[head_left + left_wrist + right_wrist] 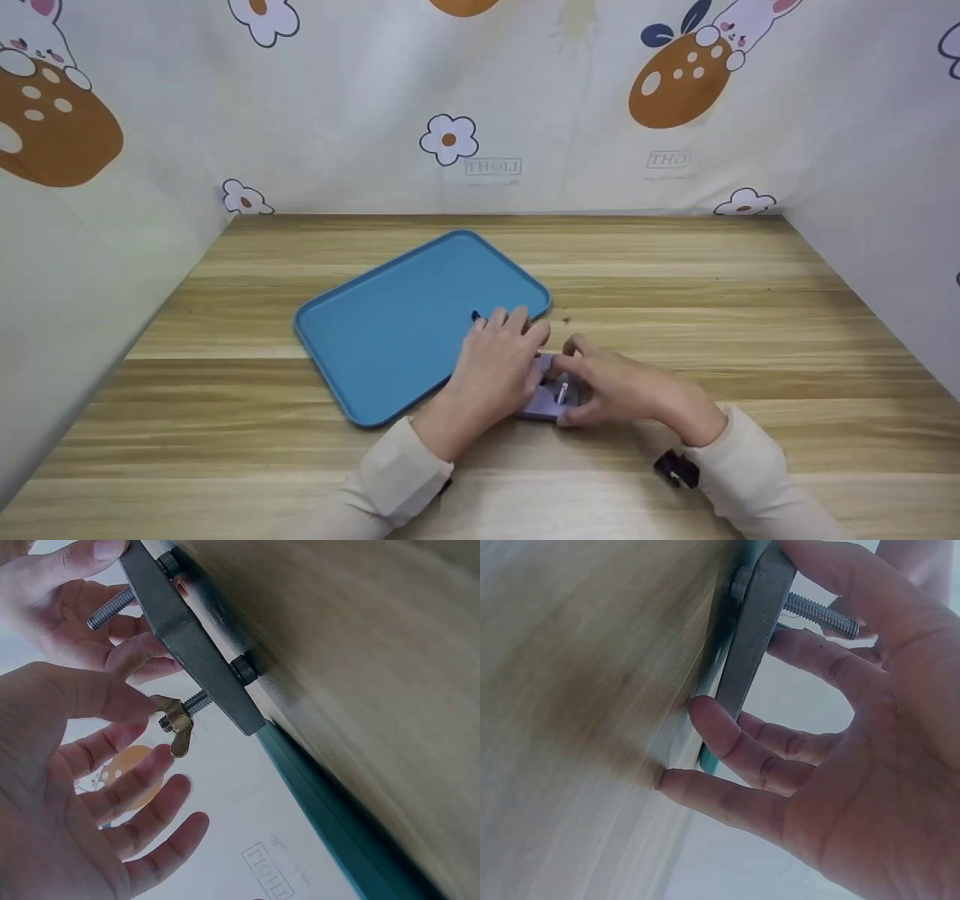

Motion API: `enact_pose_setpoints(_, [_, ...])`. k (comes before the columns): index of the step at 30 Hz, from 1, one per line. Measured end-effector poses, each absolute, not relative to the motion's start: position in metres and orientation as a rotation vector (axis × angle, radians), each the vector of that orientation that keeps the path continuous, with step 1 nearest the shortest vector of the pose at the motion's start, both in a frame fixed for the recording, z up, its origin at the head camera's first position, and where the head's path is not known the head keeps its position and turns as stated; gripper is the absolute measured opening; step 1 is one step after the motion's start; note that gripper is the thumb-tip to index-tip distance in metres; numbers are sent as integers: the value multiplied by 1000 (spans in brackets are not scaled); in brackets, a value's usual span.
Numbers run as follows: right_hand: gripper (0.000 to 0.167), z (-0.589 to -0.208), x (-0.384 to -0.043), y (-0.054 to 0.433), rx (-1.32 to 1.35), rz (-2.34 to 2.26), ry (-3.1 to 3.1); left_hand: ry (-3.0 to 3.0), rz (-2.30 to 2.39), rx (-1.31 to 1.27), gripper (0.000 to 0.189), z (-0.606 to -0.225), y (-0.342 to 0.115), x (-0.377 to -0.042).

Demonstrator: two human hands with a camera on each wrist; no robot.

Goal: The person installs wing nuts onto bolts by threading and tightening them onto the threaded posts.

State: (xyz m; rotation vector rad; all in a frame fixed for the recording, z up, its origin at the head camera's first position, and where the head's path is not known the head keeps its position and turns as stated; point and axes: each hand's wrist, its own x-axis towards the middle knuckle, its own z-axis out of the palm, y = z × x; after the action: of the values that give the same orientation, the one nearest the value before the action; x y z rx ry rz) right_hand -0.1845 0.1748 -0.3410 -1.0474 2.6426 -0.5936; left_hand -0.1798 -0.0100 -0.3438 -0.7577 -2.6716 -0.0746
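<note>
A grey metal plate [541,407] with two threaded bolts through it lies at the tray's near right edge. My right hand [619,386] grips the plate's right end, thumb and fingers at its edges; the outer fingertips touch the table in the right wrist view. One bolt [111,607] stands bare. On the other sits a brass wing nut [178,726], near the bolt's tip. My left hand [495,367] pinches a wing of that nut between thumb and index finger, its other fingers spread. From the head view, the left hand hides the nut.
A blue tray [390,337] lies at an angle on the wooden table [225,435], left of the plate. A small black item [475,316] shows on the tray beside my left fingertips. Patterned cloth [360,112] surrounds the table's back and sides.
</note>
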Motion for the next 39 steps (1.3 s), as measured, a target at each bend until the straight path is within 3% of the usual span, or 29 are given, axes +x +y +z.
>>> enact_pose_setpoints(25, [52,-340,-184,175,-997,-540,2646,-2718,-39,-680,20,-340,-10,-178])
enact_pose_setpoints(33, [45,-340,-185,175,-1028,-563,2645,-2703,-11,-746,5,-339,-8,-178])
enact_pose_setpoints(39, [43,-341,-185,175,-1061,-573,2652,-2684,-32,-755,13,-339,-9,-178])
